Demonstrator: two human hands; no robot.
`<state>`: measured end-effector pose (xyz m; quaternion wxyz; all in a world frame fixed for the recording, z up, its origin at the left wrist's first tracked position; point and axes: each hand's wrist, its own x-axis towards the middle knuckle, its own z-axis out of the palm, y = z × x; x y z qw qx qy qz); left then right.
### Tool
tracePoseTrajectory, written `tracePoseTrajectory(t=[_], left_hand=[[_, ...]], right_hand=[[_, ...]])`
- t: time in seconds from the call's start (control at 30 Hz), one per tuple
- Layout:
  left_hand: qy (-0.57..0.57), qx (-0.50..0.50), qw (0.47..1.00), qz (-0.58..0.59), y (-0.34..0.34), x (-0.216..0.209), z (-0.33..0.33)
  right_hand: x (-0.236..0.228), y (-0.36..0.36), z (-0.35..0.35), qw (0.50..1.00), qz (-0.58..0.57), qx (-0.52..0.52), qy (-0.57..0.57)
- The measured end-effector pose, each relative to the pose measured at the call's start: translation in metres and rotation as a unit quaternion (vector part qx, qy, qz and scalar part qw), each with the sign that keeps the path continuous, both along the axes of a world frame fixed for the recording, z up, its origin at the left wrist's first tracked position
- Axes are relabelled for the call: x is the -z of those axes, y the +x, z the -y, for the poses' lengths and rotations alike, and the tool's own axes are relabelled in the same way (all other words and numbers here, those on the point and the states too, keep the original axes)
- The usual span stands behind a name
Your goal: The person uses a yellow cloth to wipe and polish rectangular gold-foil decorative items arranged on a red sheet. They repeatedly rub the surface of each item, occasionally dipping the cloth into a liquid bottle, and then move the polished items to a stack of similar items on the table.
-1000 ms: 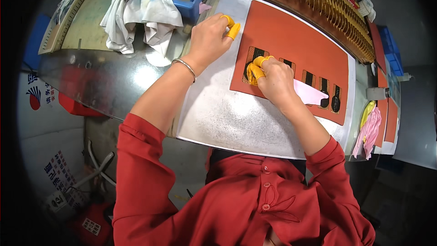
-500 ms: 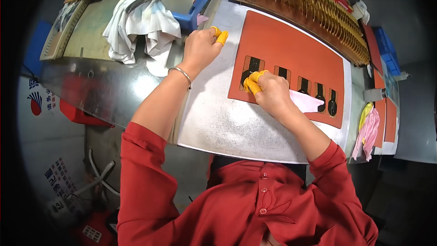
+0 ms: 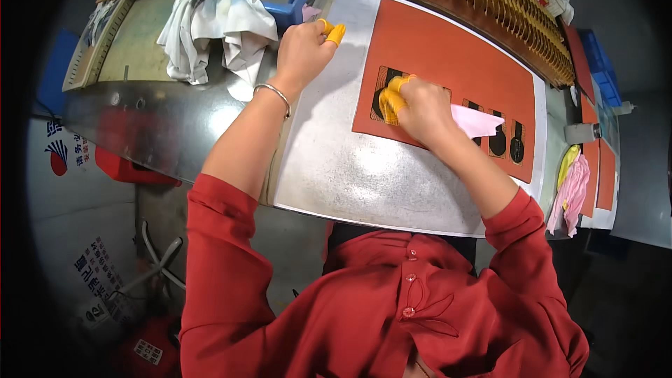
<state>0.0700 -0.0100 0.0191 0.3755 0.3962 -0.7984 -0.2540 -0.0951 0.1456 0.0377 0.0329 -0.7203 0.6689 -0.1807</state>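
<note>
My right hand (image 3: 425, 108), with yellow finger cots on its fingertips, pinches a pale pink cloth (image 3: 477, 122) whose loose end sticks out to the right. Its fingertips press down on the leftmost of several flat black pieces with gold-patterned edges (image 3: 383, 82). These pieces lie in a row on an orange mat (image 3: 455, 49). The hand covers much of the second piece. Left of the mat, my left hand (image 3: 306, 52) hovers over the white board, also in yellow finger cots. Its fingertips are drawn together; whatever may be between them is hidden.
A brown rack of yellow-gold thin pieces (image 3: 483, 10) runs along the mat's far side. A white cloth (image 3: 217, 24) lies at the left beside a blue tray (image 3: 283, 15). Pink cloth (image 3: 575, 185) hangs at the right edge near a small grey-capped container (image 3: 582, 132).
My right hand has shifted slightly away from me over the leftmost piece and now covers more of the second one. My left hand has moved a little up and left. The view has shifted slightly.
</note>
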Motion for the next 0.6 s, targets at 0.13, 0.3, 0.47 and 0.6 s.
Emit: tracePoseTrajectory(t=[0.13, 0.3, 0.47, 0.6], left_hand=[[-0.018, 0.004, 1.0, 0.013, 0.0, 0.0, 0.005], [-0.013, 0.0, 1.0, 0.019, 0.0, -0.003, 0.0], [-0.047, 0.007, 0.999, 0.016, 0.0, -0.002, 0.0], [-0.061, 0.0, 0.998, 0.02, 0.0, -0.005, -0.002]], right_hand=[[-0.003, 0.01, -0.017, 1.0, -0.003, -0.021, 0.002], [-0.002, 0.005, -0.013, 1.0, 0.009, -0.023, -0.007], [-0.001, 0.005, -0.018, 0.999, -0.004, -0.033, -0.009], [-0.003, 0.004, -0.014, 0.999, -0.004, -0.035, -0.008]])
